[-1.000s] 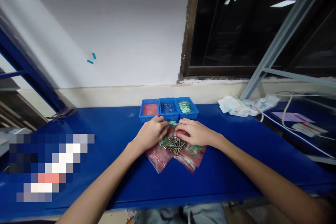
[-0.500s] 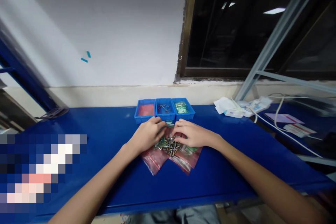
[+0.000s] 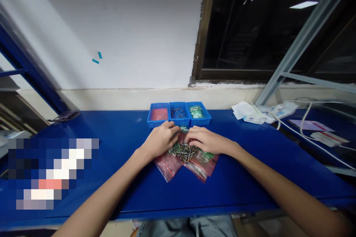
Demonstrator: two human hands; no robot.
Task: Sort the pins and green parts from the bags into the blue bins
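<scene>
A loose pile of screws [image 3: 187, 152] lies on top of pink zip bags [image 3: 169, 166] and small green packets [image 3: 208, 154] on the blue table. My left hand [image 3: 162, 137] reaches in from the left, its fingers curled down at the upper left of the pile. Opposite it, my right hand [image 3: 208, 140] has its fingers bent inward and the thumb close to them, at the upper right of the screws. Whatever lies between the fingertips of either hand is hidden or too small to make out. Another green packet [image 3: 184, 129] shows between the hands.
Behind my hands stand three blue bins: one with pink bags [image 3: 159, 114], one with screws [image 3: 178, 112], one with green packets [image 3: 196, 112]. White packaging [image 3: 247, 112] and cables [image 3: 306, 116] lie at right. A blurred-out patch covers the lower left.
The whole view has shifted slightly, so things sit a little farther right. My right fingers have drawn back and up from the screws, with the thumb nearer the fingers.
</scene>
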